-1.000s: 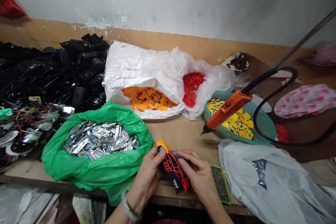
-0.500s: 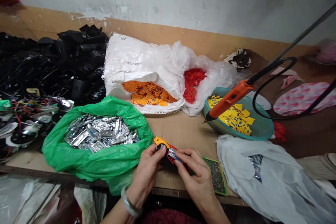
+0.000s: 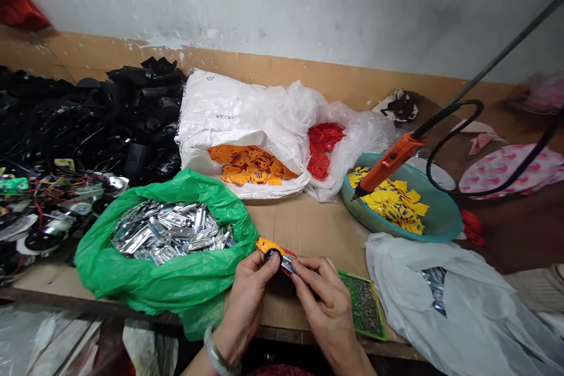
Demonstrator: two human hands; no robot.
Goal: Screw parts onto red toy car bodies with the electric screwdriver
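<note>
In my left hand (image 3: 252, 285) is a small plastic assembly (image 3: 266, 244) in orange, black and red, gripped with the thumb on its round black part. My right hand (image 3: 325, 292) pinches a narrow silver metal piece (image 3: 287, 264) between thumb and fingertips, laid against the red side of the assembly. The fingers partly hide where the two parts meet. Left of my hands, a green plastic bag (image 3: 220, 288) lies rolled open, full of similar silver metal pieces (image 3: 176, 226). Close by my right hand is a green tray (image 3: 378, 329) of small screws.
An orange electric screwdriver (image 3: 388, 161) hangs over a teal basin (image 3: 445, 220) of yellow pieces. White bags hold orange parts (image 3: 253, 164) and red parts (image 3: 324, 144). Black housings (image 3: 132, 117) and wired components (image 3: 48, 211) pile up left. A white bag (image 3: 405, 282) lies at right.
The view has tilted up slightly, so the scene sits lower. Both hands stay together on the assembly and the metal piece, with only a slight shift of the fingers.
</note>
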